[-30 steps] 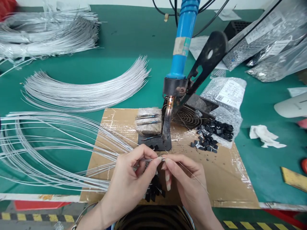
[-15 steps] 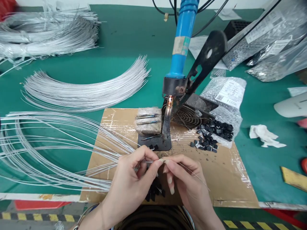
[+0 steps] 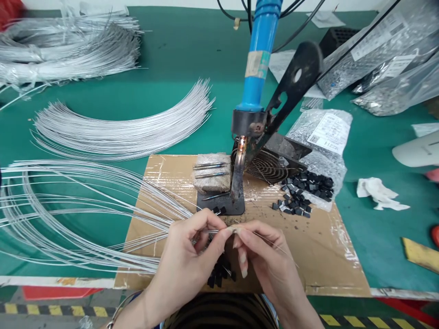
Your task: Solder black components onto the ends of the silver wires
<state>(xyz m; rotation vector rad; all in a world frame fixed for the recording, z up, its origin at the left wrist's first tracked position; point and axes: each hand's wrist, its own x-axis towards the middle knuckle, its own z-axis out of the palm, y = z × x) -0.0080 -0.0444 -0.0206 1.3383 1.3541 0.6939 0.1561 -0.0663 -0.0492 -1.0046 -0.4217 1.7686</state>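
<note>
My left hand [image 3: 192, 249] pinches a thin wire between thumb and forefinger, low in the middle of the view. Right beside it, fingertips nearly touching, my right hand [image 3: 265, 253] is closed on the solder wire [image 3: 281, 250], a fine strand that trails out to the lower right. What sits exactly between the fingertips is too small to make out. Beneath my hands hang small black connectors [image 3: 219, 274] on wire ends. White wires [image 3: 85, 210] fan out leftward from my left hand. Just beyond stands a soldering iron [image 3: 254, 77], tip down, in a black holder.
Cardboard [image 3: 329, 265] covers the work area. A tip-cleaning block [image 3: 211, 183] carries several metal tips. Loose black connectors [image 3: 295, 201] spill from a plastic bag [image 3: 325, 132] at right. A wire bundle [image 3: 126, 128] lies behind, larger coils [image 3: 68, 50] farther back. Crumpled tissue [image 3: 380, 194] lies right.
Both hands keep almost the same place and grip. The trailing strand at my right hand has shifted slightly; the view has moved a little.
</note>
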